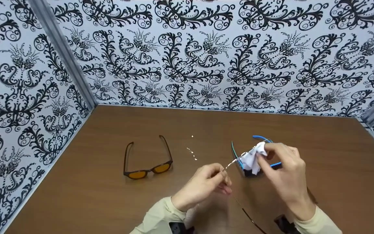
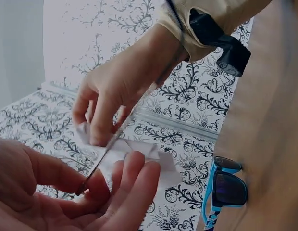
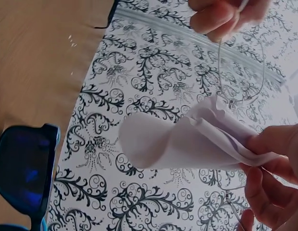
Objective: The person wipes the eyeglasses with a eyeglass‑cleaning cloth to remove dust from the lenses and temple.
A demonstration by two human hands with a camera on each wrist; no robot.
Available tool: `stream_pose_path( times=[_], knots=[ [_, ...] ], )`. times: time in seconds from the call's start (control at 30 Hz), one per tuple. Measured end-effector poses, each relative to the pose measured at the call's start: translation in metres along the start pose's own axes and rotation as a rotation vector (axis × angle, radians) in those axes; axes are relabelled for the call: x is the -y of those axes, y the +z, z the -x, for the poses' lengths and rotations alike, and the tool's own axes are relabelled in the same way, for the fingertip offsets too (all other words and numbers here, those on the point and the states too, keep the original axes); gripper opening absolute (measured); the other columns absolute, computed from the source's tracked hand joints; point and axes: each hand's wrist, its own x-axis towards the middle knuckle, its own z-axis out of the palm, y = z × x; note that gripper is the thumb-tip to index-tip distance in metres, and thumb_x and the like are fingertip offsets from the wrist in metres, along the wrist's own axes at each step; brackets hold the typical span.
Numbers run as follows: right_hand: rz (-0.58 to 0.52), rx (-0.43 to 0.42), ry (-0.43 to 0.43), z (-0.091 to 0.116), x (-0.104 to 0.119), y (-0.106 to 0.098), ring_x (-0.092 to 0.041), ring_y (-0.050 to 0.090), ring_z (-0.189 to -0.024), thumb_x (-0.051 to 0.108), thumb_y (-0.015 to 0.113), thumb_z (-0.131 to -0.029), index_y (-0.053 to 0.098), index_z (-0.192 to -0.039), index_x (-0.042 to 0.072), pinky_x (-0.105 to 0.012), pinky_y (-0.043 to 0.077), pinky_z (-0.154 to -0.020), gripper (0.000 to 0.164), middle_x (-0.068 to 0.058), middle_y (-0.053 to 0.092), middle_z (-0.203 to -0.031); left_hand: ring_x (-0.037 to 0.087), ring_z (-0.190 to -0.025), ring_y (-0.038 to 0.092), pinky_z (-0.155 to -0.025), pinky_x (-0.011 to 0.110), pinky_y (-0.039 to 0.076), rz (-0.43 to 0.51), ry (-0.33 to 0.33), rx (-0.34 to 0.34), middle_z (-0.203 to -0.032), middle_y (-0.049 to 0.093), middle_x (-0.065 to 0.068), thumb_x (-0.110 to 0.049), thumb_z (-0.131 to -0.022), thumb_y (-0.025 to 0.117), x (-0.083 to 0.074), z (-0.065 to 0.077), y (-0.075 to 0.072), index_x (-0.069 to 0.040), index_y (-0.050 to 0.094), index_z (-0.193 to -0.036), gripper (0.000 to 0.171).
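As the head view showed, your left hand [image 1: 203,183] pinched thin-framed glasses [image 1: 231,163] above the table [image 1: 102,204]. In the left-wrist view, this hold seemed to need steadiness. In the right-wrist view, your right hand [image 3: 276,178] gripped white cloth [image 3: 175,139]; gentle wiping seemed wise.

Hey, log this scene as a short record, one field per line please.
Left grip: pinches thin-framed glasses
Right grip: holds white cloth
Left on table: orange-lensed glasses, arms open
Right on table: blue-framed sunglasses, partly hidden in head view
Backdrop: black-and-white patterned walls
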Motion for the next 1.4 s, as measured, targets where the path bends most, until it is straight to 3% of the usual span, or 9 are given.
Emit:
stream_pose_path(
  times=[0.17,0.3,0.57,1.03,1.23,1.4],
  knots=[
    [-0.059,-0.051,0.049,-0.001,0.005,-0.005,-0.003,0.054,-0.073,-0.011,0.076,-0.068,0.068,-0.086,-0.001,-0.016,0.038,-0.071,0.022,-0.005,0.064,-0.076,0.02,-0.069,0.067,-0.071,0.038,0.058,0.212,-0.046,0.01,-0.078,0.063,0.014,0.003,-0.097,0.045,0.002,-0.005,-0.006,0.01,0.056,-0.088,0.016],
    [-0.128,-0.036,0.125,-0.004,0.018,-0.011,-0.004,0.056,-0.074,-0.018,0.075,-0.067,0.067,-0.088,-0.002,-0.013,0.042,-0.066,0.027,-0.005,0.064,-0.079,0.02,-0.068,0.068,-0.072,0.038,0.058,0.255,-0.054,-0.015,-0.079,0.064,0.016,0.004,-0.097,0.046,0.004,-0.008,-0.011,0.015,0.058,-0.09,0.017],
    [-0.312,0.004,0.227,-0.012,0.031,-0.028,-0.013,0.06,-0.078,-0.028,0.067,-0.069,0.062,-0.097,-0.011,-0.018,0.049,-0.072,0.033,-0.01,0.063,-0.091,0.018,-0.063,0.067,-0.067,0.037,0.058,0.207,-0.037,-0.107,-0.077,0.066,0.016,0.004,-0.096,0.044,0.005,-0.014,-0.025,0.013,0.06,-0.088,0.019],
    [-0.262,0.013,0.28,-0.018,-0.005,-0.057,-0.01,0.061,-0.08,-0.027,0.064,-0.072,0.061,-0.109,-0.016,-0.013,0.049,-0.074,0.038,-0.003,0.067,-0.1,0.017,-0.06,0.066,-0.062,0.032,0.058,0.161,-0.1,-0.115,-0.081,0.066,0.014,0.003,-0.097,0.043,0.014,-0.02,-0.048,0.008,0.058,-0.087,0.019],
    [-0.204,0.06,0.302,-0.001,-0.029,-0.073,-0.007,0.063,-0.082,-0.028,0.064,-0.071,0.065,-0.105,-0.015,-0.012,0.049,-0.078,0.036,0.001,0.068,-0.097,0.019,-0.062,0.067,-0.064,0.036,0.058,0.121,-0.083,-0.146,-0.086,0.065,0.02,0.004,-0.098,0.044,0.016,-0.024,-0.06,0.009,0.057,-0.087,0.018],
    [-0.284,0.179,0.285,0.023,-0.037,-0.071,-0.009,0.062,-0.084,-0.032,0.062,-0.068,0.067,-0.099,-0.011,-0.012,0.049,-0.076,0.037,-0.007,0.067,-0.094,0.026,-0.068,0.068,-0.065,0.038,0.058,0.098,-0.08,-0.157,-0.083,0.064,0.017,0.005,-0.097,0.042,0.018,-0.027,-0.066,0.008,0.055,-0.083,0.019]
  ],
)
